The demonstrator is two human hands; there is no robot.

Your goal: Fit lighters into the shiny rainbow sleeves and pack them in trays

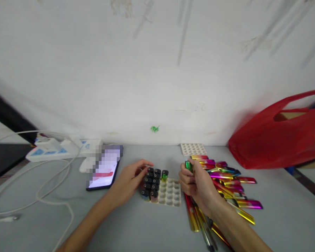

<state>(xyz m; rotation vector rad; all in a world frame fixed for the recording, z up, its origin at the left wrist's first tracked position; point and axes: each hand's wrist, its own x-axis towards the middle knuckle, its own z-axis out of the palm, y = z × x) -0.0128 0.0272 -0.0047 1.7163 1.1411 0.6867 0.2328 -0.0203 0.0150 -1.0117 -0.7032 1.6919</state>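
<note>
My left hand (132, 179) rests beside a white tray (169, 204) with round hollows, fingers stretched and apart. Its fingertips come close to the black-topped pieces (148, 180) standing upright in the tray's left columns; whether they touch cannot be told. One more black-topped piece with a green-yellow body (164, 175) stands at the back of the third column. To the right of the tray, my right hand (198, 182) is closed around a shiny green piece (188, 165), whose end shows above the fist; the rest is hidden.
Many flat metallic tubes (245, 204) in red, gold and purple lie in a loose pile at right. A second white tray (193, 149) sits near the wall. A phone (105, 169), power strip (65, 149) and white cable (68, 210) occupy the left; a red bag (273, 140) stands at right.
</note>
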